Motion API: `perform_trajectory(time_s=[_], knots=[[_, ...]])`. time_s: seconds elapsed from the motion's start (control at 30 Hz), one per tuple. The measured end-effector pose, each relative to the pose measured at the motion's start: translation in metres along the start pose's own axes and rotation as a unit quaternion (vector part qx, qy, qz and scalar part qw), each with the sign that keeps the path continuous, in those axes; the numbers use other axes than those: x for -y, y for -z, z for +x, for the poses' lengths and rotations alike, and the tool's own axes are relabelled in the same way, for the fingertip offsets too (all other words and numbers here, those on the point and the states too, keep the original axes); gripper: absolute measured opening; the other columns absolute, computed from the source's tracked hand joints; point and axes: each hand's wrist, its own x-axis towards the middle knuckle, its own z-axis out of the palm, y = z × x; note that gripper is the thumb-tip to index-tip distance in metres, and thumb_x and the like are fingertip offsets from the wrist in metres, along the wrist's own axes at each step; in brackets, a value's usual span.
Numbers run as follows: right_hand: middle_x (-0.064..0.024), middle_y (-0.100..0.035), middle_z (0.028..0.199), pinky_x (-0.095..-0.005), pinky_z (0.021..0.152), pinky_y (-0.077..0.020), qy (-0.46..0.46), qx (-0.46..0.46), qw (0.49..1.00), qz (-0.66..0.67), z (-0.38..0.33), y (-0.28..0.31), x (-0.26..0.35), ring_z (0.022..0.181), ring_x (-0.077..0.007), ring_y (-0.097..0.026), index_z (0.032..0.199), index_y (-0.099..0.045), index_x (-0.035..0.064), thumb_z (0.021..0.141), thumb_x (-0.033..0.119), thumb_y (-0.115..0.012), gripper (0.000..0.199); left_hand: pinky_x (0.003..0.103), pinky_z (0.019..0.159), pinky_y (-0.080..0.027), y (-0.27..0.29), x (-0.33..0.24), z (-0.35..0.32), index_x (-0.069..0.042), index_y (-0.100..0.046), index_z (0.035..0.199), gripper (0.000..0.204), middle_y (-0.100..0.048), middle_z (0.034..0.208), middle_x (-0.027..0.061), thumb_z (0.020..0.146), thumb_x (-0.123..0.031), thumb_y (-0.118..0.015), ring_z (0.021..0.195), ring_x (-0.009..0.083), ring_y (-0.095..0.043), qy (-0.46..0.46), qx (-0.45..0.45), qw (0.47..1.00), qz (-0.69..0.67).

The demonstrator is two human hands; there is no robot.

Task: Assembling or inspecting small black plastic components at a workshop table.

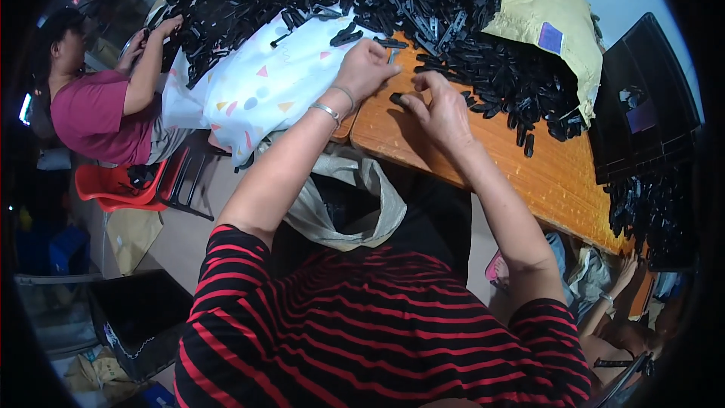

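Observation:
Over the near edge of the wooden table, my left hand is closed, its thumb and fingers pinched together. A thin grey piece shows just beyond its fingertips; whether it is held I cannot tell. A little to the right, my right hand is bent toward it and grips a small black plastic part at the thumb tip. The two hands are apart. Behind them spreads a large heap of black plastic parts, with loose ones lying close to my right fingers.
A white patterned cloth covers the table on the left. A yellowish sack lies behind the heap. An open pale bag hangs at my lap. A person works at left; another person's arm is at lower right.

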Motion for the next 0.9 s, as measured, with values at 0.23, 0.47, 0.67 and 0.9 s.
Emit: perform_trajectory(time_s=[0.23,0.47,0.67,0.9], knots=[[-0.0064,-0.061,0.062,-0.0288,0.046,-0.0448,-0.197,0.032,0.949,0.244,0.009,0.007,-0.004,0.051,-0.0148,-0.059,0.086,-0.061,-0.002,0.086,0.017,-0.066,0.02,0.02,0.05,-0.049,-0.022,-0.035,-0.028,-0.002,-0.047,0.113,0.051,-0.059,0.076,0.0044,0.077,-0.023,-0.076,0.06,0.0075,-0.058,0.059,0.077,0.99,-0.1],[-0.0027,-0.06,0.061,-0.0207,0.038,-0.0361,-0.324,0.113,0.878,0.332,-0.003,0.001,-0.017,0.042,-0.0069,-0.048,0.082,-0.06,0.0014,0.091,0.015,-0.059,0.016,0.019,0.049,-0.047,-0.005,-0.013,-0.026,-0.002,-0.062,0.086,0.018,-0.063,0.071,0.0024,0.08,-0.016,-0.072,0.058,0.0074,-0.058,0.05,0.096,0.994,-0.024],[-0.0035,-0.059,0.061,-0.0214,0.037,-0.0379,-0.357,0.103,0.872,0.32,0.0,-0.003,-0.012,0.041,-0.0083,-0.049,0.082,-0.055,0.0024,0.09,0.014,-0.061,0.016,0.027,0.06,-0.05,-0.006,-0.002,-0.02,-0.002,-0.066,0.077,0.02,-0.066,0.071,0.0054,0.075,-0.02,-0.075,0.063,0.0133,-0.061,0.007,0.057,0.988,0.145],[-0.005,-0.058,0.058,-0.0233,0.034,-0.0364,-0.367,0.114,0.879,0.281,0.0,-0.01,-0.016,0.039,-0.0099,-0.05,0.078,-0.051,0.0036,0.09,0.015,-0.062,0.019,0.031,0.068,-0.051,-0.009,0.009,-0.02,-0.005,-0.067,0.076,0.02,-0.067,0.074,0.0081,0.073,-0.023,-0.075,0.07,0.0192,-0.064,-0.009,0.043,0.974,0.221]])
